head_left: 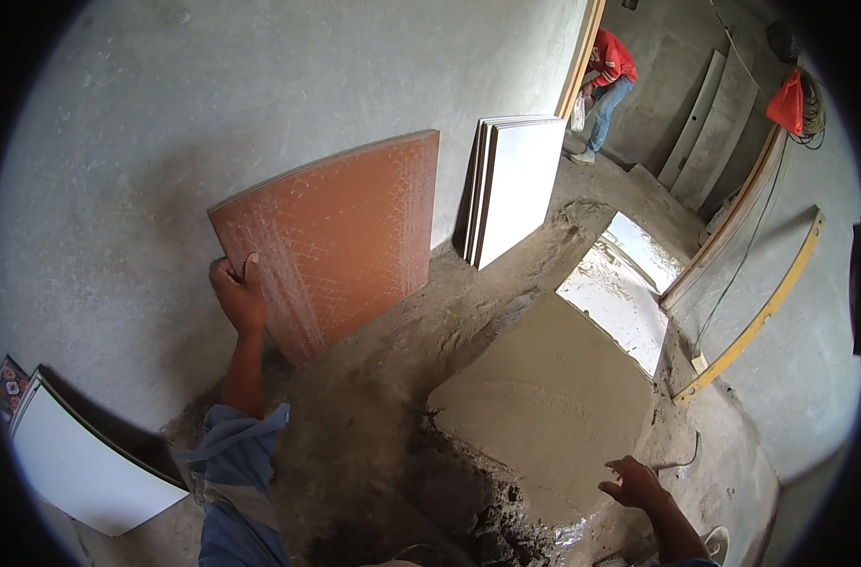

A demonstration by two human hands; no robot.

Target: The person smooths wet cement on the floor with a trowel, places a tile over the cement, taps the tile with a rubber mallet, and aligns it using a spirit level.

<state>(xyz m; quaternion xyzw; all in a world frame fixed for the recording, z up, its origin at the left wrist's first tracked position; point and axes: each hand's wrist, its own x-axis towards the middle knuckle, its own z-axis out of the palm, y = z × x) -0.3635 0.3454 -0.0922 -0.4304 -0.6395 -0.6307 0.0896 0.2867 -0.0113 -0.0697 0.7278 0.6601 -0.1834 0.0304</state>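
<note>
While the left hand (238, 295) grips the lower left edge of a big tile (334, 241), fingers curled over the edge w/ thumb on the face, the tile stands tilted, back side out: reddish-brown w/ a pale crisscross pattern, top leaning on the grey wall (260, 85), bottom on the rough floor. Right hand (630, 482) is low at the right, holding nothing, fingers loosely spread & bent, hovering just at the near edge of a flat bed of wet mortar (548, 402). Stack of white tiles (515, 184) leans on the wall just right of the brown one, not touching it. Another white tile (81, 468) lies propped at lower left. Laid glossy tile (624, 283) sits beyond the mortar. Person in a red top (608, 80) stands far back near a doorway.
</note>
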